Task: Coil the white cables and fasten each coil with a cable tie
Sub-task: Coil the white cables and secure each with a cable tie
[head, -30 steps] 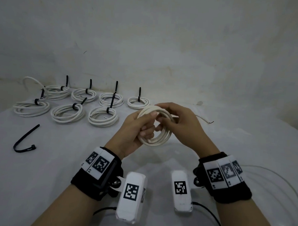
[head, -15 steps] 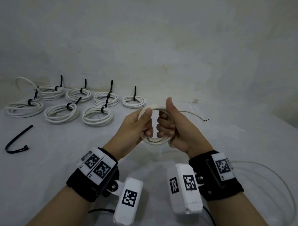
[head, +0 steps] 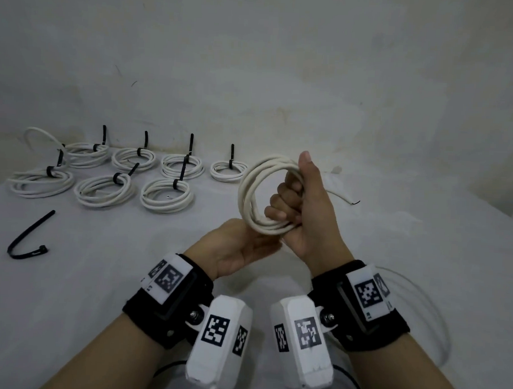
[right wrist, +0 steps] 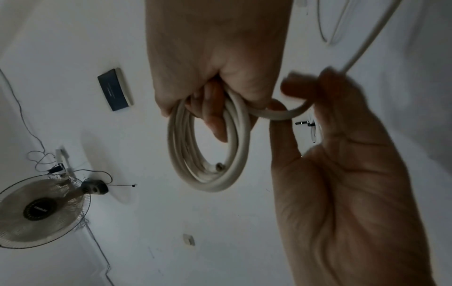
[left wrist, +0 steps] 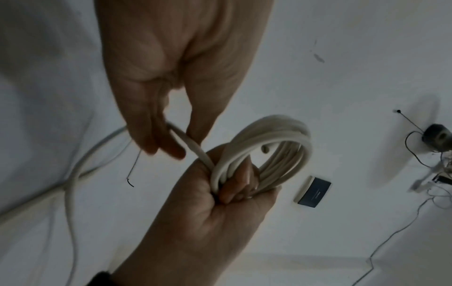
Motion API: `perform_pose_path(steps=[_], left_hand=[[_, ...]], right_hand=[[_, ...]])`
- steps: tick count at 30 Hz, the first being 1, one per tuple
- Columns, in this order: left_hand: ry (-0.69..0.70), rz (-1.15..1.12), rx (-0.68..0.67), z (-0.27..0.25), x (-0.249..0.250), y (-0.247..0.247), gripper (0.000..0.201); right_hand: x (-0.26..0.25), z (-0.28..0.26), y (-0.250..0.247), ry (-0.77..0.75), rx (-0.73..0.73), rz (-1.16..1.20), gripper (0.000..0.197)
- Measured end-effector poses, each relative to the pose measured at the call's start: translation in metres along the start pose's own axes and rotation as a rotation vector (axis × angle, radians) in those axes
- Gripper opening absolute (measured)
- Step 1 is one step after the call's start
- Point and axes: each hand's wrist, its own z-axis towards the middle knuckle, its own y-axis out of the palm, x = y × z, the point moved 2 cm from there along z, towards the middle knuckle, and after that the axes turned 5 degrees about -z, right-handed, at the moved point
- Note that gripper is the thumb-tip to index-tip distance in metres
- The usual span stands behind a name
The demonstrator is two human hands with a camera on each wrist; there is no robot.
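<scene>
White cable tail (left wrist: 193, 147) is pinched between the thumb and fingers of the left grip (head: 241, 249), which sits palm-up just below the coil (head: 251, 194) and nearest the body; the tail runs straight out of the coil's lower edge into that pinch. Just above, the right grip (head: 303, 208) is wrapped around the coil's right side with the thumb pointing up, so the coil stands on edge in the air above the bench (head: 98, 290), carried by that grip alone; the cable's free end (head: 342, 196) pokes out to the right of the coil.

Half a second ago both grips clasped the coil side by side, the left one on its left rim; now the left has let go of the rim and dropped beneath, and the coil's left half is bare. My reading: the coil has been handed over to the right grip so the left can lay the last length of tail around; the winding looks nearly finished, and the fastening is not yet begun.

Left of the coil and well apart, one black cable tie (head: 42, 248) lies loose on the bench, probably meant for this coil; beyond it, up and left of the coil, seven tied coils (head: 166, 208) lie in two rows near the wall.
</scene>
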Motion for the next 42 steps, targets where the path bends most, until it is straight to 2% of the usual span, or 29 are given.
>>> perform_pose_path(steps=[2,4,6,9,11,13,14,17,20,22,25,28,34,39,41,42], left_hand=[[0.073,-0.094,0.122,0.003,0.004,-0.007,0.011],[0.100,-0.114,0.166,0.003,0.009,-0.010,0.015],[0.133,-0.069,0.175,0.001,0.013,-0.010,0.027],[0.239,0.064,0.194,-0.004,0.018,-0.003,0.016],[0.348,0.144,0.203,-0.003,0.023,-0.004,0.052],[0.404,0.195,0.212,-0.005,0.027,-0.005,0.064],[0.386,0.188,0.203,-0.004,0.027,-0.007,0.061],[0.272,0.151,0.151,-0.004,0.024,-0.009,0.035],[0.215,0.092,0.214,0.000,0.024,-0.014,0.024],[0.254,0.138,0.266,-0.001,0.027,-0.016,0.008],[0.373,0.298,0.290,-0.005,0.034,-0.017,0.003],[0.512,0.461,0.205,-0.009,0.039,-0.017,0.015],[0.679,0.551,0.181,-0.010,0.036,-0.013,0.024],[0.747,0.681,0.068,-0.017,0.038,-0.006,0.040],[0.774,0.757,0.041,-0.018,0.038,-0.004,0.048],[0.784,0.773,0.045,-0.017,0.038,-0.003,0.046]], right_hand=[[-0.001,0.002,-0.005,-0.060,0.066,0.021,0.044],[-0.002,0.005,-0.012,-0.121,0.161,0.036,0.045],[-0.002,0.006,-0.018,-0.167,0.234,0.036,0.047],[0.001,0.006,-0.018,-0.216,0.286,-0.017,0.046],[0.004,0.005,-0.016,-0.251,0.302,-0.076,0.045],[0.006,0.004,-0.016,-0.284,0.316,-0.125,0.045],[0.006,0.004,-0.016,-0.299,0.319,-0.145,0.045],[0.005,0.004,-0.017,-0.316,0.313,-0.185,0.045],[0.007,0.003,-0.018,-0.288,0.313,-0.206,0.046],[0.010,0.003,-0.016,-0.259,0.311,-0.226,0.046],[0.012,0.002,-0.016,-0.237,0.329,-0.283,0.047],[0.011,0.004,-0.020,-0.200,0.347,-0.338,0.047],[0.019,0.005,-0.017,-0.083,0.236,-0.409,0.049],[0.022,-0.001,-0.009,-0.131,0.093,-0.591,0.045],[0.023,-0.002,-0.009,-0.140,0.069,-0.665,0.048],[0.023,-0.001,-0.008,-0.142,0.070,-0.704,0.050]])
